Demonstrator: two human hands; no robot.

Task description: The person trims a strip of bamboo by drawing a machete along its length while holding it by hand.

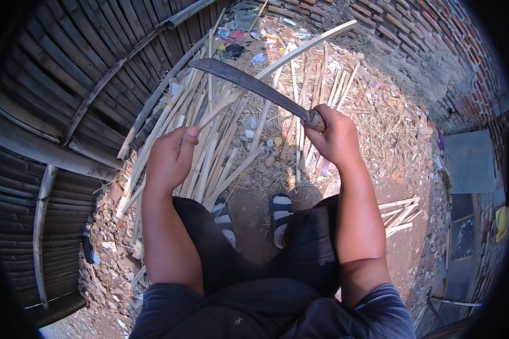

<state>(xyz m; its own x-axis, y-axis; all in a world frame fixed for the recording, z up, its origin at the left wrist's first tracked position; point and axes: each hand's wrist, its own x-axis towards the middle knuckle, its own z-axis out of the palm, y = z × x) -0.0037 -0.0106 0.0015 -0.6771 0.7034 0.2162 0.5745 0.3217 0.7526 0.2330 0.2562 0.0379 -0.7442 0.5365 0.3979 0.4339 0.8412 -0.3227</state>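
Head camera looks down at two bare hands, one big knife and one long pale strip of wood. The left hand (172,155) is closed, with its thumb on top, and grips the near end of the strip (311,47). The strip slants up and away to the right. The right hand (336,135) is wrapped around the knife's handle. The knife (249,85) has one wide, dark blade that points up and to the left. Blade and strip cross in this view, but I cannot tell if they touch.

Under the hands lies one big, messy heap of wood strips (212,161), too many to count. One small bunch of strips (400,217) lies on the ground to the right, well apart from it. Two feet wear two dark sandals (281,217). Two walls stand around: one of bamboo (45,85) on the left, one of red bricks (430,28) at the top right. One yellow cloth (501,223) hangs at the far right.
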